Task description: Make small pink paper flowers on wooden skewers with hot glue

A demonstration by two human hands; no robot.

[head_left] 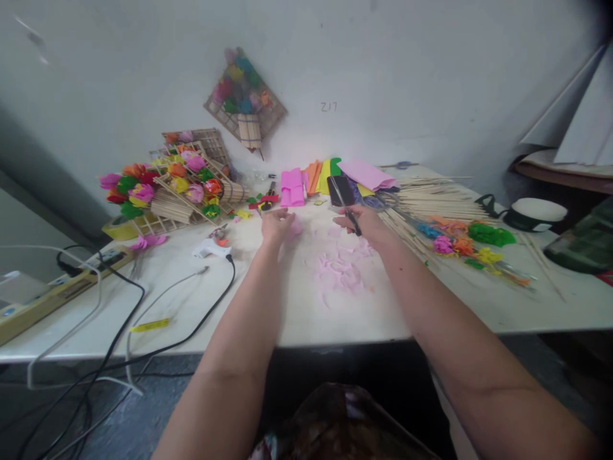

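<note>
My left hand (276, 225) is over the white table, its fingers bent and closed at the edge of a light pink paper piece (295, 227); blur softens the exact grip. In my right hand (366, 223) is a pair of scissors (353, 221) with dark handles, its blades pointing up and away from me. Thin light pink paper scraps (341, 271) lie scattered between my forearms. Beyond my hands, a dark phone (340, 191) rests beside folded bright pink paper (292, 188) and orange, yellow and green sheets.
Bamboo lattices with paper flowers (191, 179) are heaped at the left back. A white glue gun (213, 249) and cables lie left, near a power strip (96, 271). Thin sticks (431, 199) and coloured paper flowers (462, 246) spread at right. Another flower lattice (246, 89) hangs on the wall.
</note>
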